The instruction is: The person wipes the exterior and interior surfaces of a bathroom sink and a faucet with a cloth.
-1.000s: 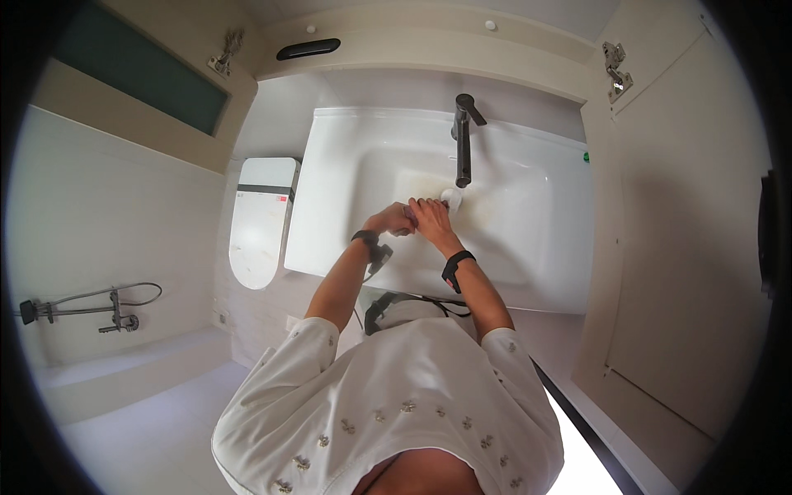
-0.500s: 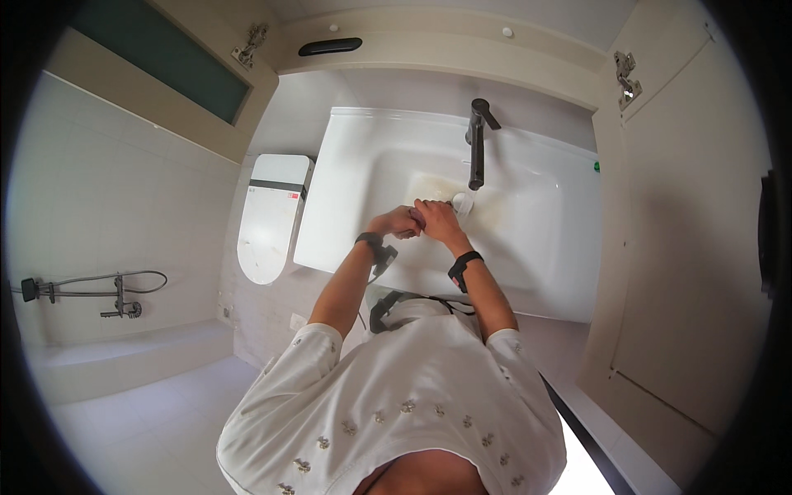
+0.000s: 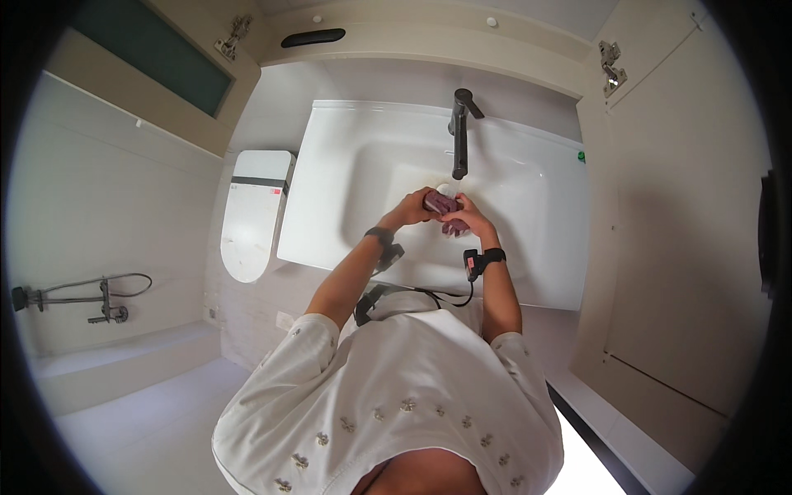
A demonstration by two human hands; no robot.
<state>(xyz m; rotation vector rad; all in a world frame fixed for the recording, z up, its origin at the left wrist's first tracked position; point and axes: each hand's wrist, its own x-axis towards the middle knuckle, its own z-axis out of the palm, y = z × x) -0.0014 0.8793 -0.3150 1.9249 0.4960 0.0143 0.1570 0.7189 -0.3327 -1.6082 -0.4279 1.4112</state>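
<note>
A dark pinkish-purple cloth [image 3: 440, 203] is bunched between my two hands, over the white washbasin [image 3: 528, 223] and just below the spout of the dark faucet [image 3: 460, 153]. My left hand [image 3: 410, 208] grips its left side with closed fingers. On the other side, my right hand [image 3: 472, 216] is closed on its right end, and a part hangs below the fingers. A thin stream of water seems to run from the spout onto the cloth. The drain is partly hidden behind my hands. What kind of cloth it is, I cannot tell.
A white toilet with a closed lid [image 3: 256, 216] stands left of the basin. Cabinet doors hang open on both sides, the right one [image 3: 676, 223] close to the basin. A shower fitting [image 3: 103, 299] is on the left wall. A small green object [image 3: 582, 157] sits at the basin's right rim.
My hands have moved apart and toward the spout, so the purple cloth shows where it was mostly covered before. The right wrist has turned. The whole view has shifted slightly.
</note>
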